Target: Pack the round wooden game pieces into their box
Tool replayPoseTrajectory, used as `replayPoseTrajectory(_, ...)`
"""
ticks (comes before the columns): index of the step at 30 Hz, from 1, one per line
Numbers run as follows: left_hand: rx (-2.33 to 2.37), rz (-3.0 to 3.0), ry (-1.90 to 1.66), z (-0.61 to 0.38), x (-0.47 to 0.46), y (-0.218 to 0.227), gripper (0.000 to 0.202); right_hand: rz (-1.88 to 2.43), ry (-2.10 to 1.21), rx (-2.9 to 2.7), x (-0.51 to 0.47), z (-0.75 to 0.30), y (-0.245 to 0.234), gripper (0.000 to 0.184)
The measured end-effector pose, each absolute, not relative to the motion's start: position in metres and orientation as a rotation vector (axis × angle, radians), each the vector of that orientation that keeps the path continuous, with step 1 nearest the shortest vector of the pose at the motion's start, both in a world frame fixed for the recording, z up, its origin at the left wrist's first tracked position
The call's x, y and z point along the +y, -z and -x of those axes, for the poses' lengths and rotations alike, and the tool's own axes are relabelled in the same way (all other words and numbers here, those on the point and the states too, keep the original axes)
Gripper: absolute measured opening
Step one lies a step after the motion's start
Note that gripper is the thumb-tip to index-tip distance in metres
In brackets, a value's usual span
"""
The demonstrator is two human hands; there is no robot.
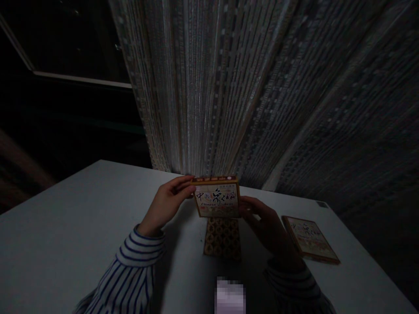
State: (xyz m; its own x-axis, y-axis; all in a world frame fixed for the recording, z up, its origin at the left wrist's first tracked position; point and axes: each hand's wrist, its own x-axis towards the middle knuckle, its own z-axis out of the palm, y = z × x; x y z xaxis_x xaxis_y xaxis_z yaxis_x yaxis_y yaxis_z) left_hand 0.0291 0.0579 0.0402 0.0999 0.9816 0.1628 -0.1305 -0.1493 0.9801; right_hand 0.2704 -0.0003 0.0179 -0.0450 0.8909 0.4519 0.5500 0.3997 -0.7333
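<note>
A small cardboard box (216,197) with Chinese lettering on its front is held upright a little above the white table (65,235), between both hands. My left hand (167,201) pinches its left edge with curled fingers. My right hand (266,224) grips its right edge, in shadow. Directly below the box a dark patterned tray-like piece (222,237) with a gold lattice design lies flat on the table. Both wrists wear striped sleeves.
A second flat box or lid (310,239) with the same lettering lies on the table to the right of my right hand. A bead or string curtain (229,87) hangs behind the table. The room is dark; a window frame (81,79) shows at left.
</note>
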Motion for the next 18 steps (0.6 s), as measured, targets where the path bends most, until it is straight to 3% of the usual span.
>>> replayPoseTrajectory(5, 0.955, -1.301, -1.311, -0.029, 0.056, -0.042, 0.046, 1.287, -0.252, -1.728, -0.006, -0.266, -0.024, 0.027)
replayPoseTrajectory(9, 0.935, -1.312, -1.292, -0.030, 0.056, -0.042, 0.044, 1.295, -0.194, -1.735, -0.010, -0.263, -0.029, 0.039)
replayPoseTrajectory(18, 0.960, -1.413, -1.183, -0.029, 0.056, -0.042, 0.037, 1.287, -0.352, -1.960, -0.021, -0.267, -0.032, 0.070)
